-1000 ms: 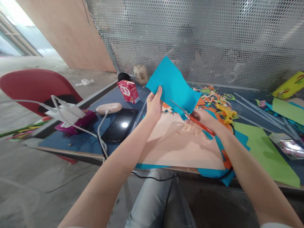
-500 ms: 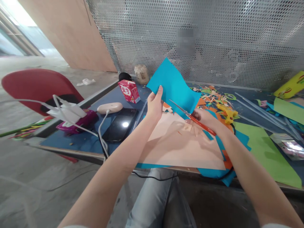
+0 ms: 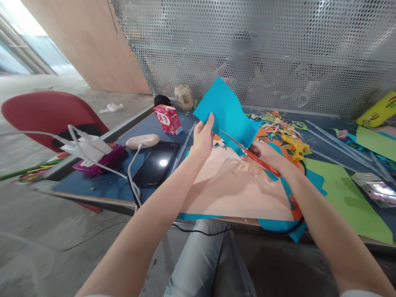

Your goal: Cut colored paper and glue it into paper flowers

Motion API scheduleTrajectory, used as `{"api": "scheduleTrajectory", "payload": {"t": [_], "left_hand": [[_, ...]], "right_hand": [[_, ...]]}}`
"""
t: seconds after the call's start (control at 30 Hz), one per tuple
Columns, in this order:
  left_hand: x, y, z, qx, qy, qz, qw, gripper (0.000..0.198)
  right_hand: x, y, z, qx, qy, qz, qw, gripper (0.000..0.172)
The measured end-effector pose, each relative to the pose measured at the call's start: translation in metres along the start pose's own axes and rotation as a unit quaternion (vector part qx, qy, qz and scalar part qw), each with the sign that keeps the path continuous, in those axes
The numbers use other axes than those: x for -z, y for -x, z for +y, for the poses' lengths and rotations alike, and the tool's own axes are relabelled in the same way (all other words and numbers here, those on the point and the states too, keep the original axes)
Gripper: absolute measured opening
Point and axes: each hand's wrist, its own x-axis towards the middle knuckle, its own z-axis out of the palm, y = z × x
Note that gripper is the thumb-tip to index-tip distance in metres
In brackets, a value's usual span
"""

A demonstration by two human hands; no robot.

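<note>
A blue sheet of paper (image 3: 224, 105) is pinched in my left hand (image 3: 203, 136), thumb on its near face, and held tilted above the table. My right hand (image 3: 262, 154) is closed round a pair of scissors (image 3: 258, 159) with orange-red handles. Their blades point up and left across the lower part of the blue sheet; whether they are apart cannot be made out. Beneath both hands lies a large pale peach sheet (image 3: 229, 194), with small peach scraps (image 3: 252, 168) near the right hand.
On the left are a black phone (image 3: 157, 163), a pinkish-white corded device (image 3: 142, 141) and a red box (image 3: 168, 119). Rightward lie a yellow glue gun (image 3: 296, 147), green paper (image 3: 346, 202), clear sticks (image 3: 340, 144) and paper clippings (image 3: 274, 123). A perforated metal panel (image 3: 278, 57) stands behind.
The blue sheet has shifted slightly right with my left hand, and its upper right edge bends more. The scissors and my right hand have barely moved.
</note>
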Motion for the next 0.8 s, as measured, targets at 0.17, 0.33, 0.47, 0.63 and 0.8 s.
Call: {"api": "scheduleTrajectory", "payload": {"t": [0.17,0.33,0.47,0.63,0.8], "left_hand": [[-0.0011,0.0004,0.0,0.001,0.021,-0.001,1.0,0.027],[-0.0016,0.0013,0.0013,0.012,0.057,0.005,0.998,0.03],[-0.003,0.0026,-0.0003,0.021,0.07,0.01,0.997,0.031],[-0.0052,0.0041,-0.0016,0.029,0.057,0.021,0.998,0.028],[-0.0051,0.0045,-0.0006,0.037,0.051,0.03,0.998,0.026]], "right_hand": [[0.0002,-0.0004,0.0006,-0.005,0.019,0.006,1.0,0.041],[0.0012,0.0009,-0.0035,-0.007,0.058,0.041,0.997,0.041],[-0.0001,0.0009,-0.0044,-0.006,0.053,0.035,0.998,0.044],[-0.0015,0.0012,-0.0043,-0.004,0.044,0.044,0.998,0.044],[-0.0009,0.0014,-0.006,-0.014,0.058,0.043,0.997,0.045]]}}
